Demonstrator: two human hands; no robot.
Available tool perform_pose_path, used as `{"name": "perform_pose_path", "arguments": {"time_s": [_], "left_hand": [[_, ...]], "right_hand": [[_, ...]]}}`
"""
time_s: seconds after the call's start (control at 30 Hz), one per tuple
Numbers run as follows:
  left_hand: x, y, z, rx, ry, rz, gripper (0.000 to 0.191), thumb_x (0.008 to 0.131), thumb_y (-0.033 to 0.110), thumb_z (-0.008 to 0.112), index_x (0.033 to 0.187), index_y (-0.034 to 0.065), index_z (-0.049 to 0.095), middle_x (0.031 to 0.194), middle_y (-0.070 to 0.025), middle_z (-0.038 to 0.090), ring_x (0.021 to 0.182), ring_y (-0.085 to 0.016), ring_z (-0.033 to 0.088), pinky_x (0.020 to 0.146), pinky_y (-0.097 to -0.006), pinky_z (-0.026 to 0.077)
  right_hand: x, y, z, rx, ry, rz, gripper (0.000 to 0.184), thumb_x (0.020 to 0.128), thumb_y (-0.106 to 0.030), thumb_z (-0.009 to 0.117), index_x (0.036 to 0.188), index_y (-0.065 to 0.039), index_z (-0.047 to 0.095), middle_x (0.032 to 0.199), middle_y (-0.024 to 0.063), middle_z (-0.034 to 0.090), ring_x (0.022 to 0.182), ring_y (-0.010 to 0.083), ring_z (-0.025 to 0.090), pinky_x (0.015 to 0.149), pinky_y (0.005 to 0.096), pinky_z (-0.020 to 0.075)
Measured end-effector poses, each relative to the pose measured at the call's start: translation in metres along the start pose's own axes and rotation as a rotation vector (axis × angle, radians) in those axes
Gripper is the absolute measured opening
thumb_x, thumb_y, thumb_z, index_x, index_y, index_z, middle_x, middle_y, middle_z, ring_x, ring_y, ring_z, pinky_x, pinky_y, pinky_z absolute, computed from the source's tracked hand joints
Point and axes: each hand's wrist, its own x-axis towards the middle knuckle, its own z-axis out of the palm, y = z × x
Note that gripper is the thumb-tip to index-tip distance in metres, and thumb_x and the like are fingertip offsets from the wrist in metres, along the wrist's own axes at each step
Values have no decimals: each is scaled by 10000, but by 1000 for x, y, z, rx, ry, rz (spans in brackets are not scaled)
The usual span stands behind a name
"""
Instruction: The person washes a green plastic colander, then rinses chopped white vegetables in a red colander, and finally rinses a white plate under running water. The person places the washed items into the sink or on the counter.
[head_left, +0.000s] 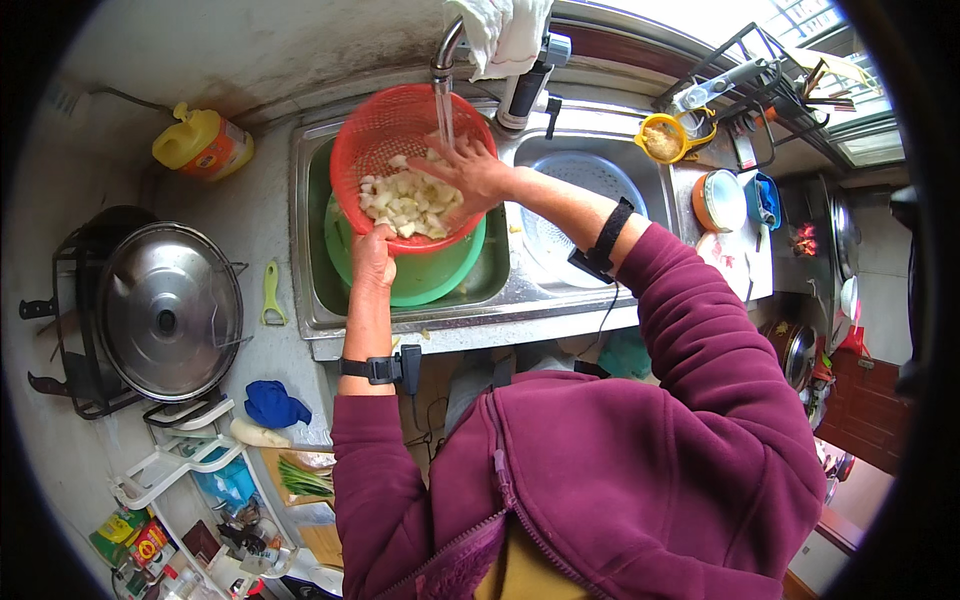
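Observation:
My left hand grips the near rim of a red plastic colander, which is tilted over a green plastic basin in the left sink bowl. Pale, chopped vegetable pieces lie along the colander's near side. With fingers spread, my right hand reaches inside over the pieces; it looks slightly blurred, and whether it touches them is hard to tell. Water runs from the metal faucet down into the colander near my right fingers.
A pale blue plastic basket sits in the right sink bowl. To the left are a yellow detergent jug, a green peeler and a large metal lid. Knives are at far left. Flames burn on a stove at right.

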Motion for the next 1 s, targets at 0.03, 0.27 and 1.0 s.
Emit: {"name": "perform_pose_path", "arguments": {"time_s": [0.03, 0.27, 1.0], "left_hand": [[-1, 1, 0, -6, -11, 9, 613, 617, -104, 468, 1221, -4, 485, 1173, -99, 548, 1049, -255, 552, 907, -355, 457], [6, -8, 12, -81, -26, -22, 615, 624, -123, 471, 1230, -16, 458, 1190, -120, 532, 1051, -279, 553, 933, -399, 459], [6, -20, 12, -70, -100, -134, 630, 609, -123, 453, 1225, 6, 472, 1152, -109, 551, 1034, -279, 551, 917, -400, 467]], "right_hand": [[-4, 6, 2, -83, -88, -3, 984, 641, -511, 718, 1449, -335, 186, 1510, 159, 115, 1333, 462, 195, 1068, 588, 186], [24, 4, 18, 55, 190, 188, 969, 622, -303, 762, 1433, -300, 233, 1445, 220, 236, 1295, 485, 242, 1041, 558, 276], [39, 17, 22, 152, 263, 118, 350, 797, -292, 596, 1141, -227, 576, 1074, 139, 512, 896, 364, 579, 739, 480, 479]]}}
